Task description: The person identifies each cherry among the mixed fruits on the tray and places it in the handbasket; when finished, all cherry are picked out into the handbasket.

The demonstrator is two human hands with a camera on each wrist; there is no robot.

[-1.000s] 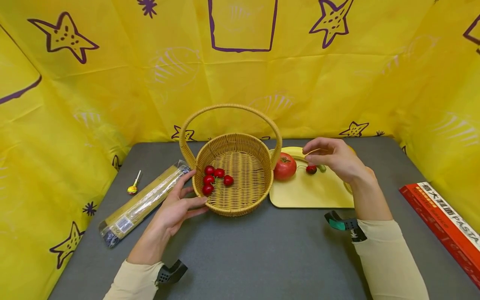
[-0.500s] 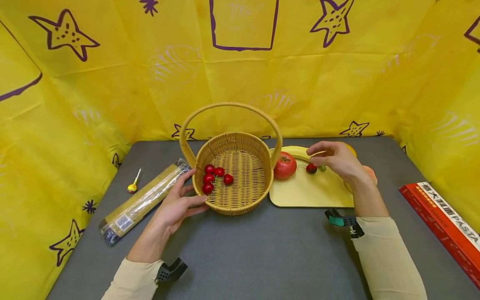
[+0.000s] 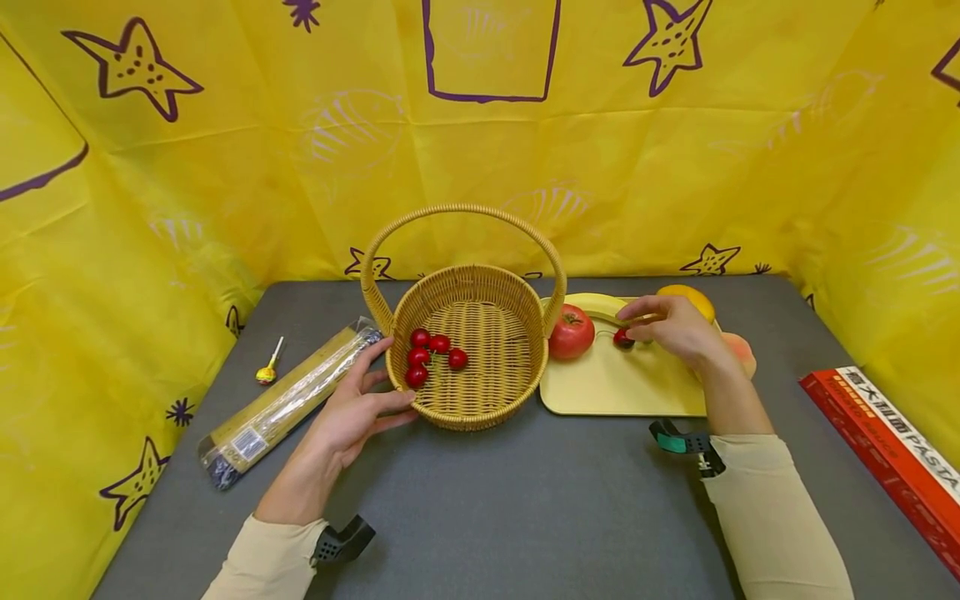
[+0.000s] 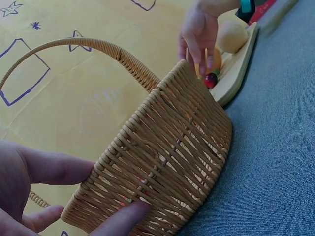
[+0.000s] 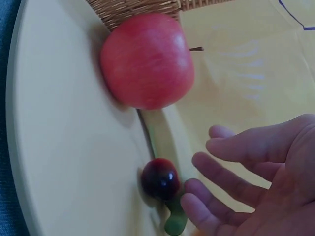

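My left hand [image 3: 360,414] touches the left side of the wicker basket [image 3: 480,408], its fingers spread along the outer wall and rim. Several red cherries [image 3: 417,357] lie inside, on the left of the basket's floor. Over the pale yellow tray [image 3: 592,398] is my right hand [image 3: 678,333], fingers slightly bent and pointing at a single dark red cherry [image 5: 161,178]. In the right wrist view a small gap separates the fingertips from this cherry. It lies beside the banana's green end [image 5: 175,221]. A red apple [image 5: 147,61] rests at the tray's left end.
A yellow-orange fruit [image 3: 687,298] and a peach [image 3: 741,354] sit at the tray's right end. Left of the basket lie a clear-wrapped long pack [image 3: 292,404] and a lollipop [image 3: 267,367]. A red pasta box [image 3: 885,450] lies far right. Yellow cloth surrounds the table.
My right hand has lowered toward the single cherry, uncovering the yellow-orange fruit and the peach behind it. The left hand and the basket stay in place.
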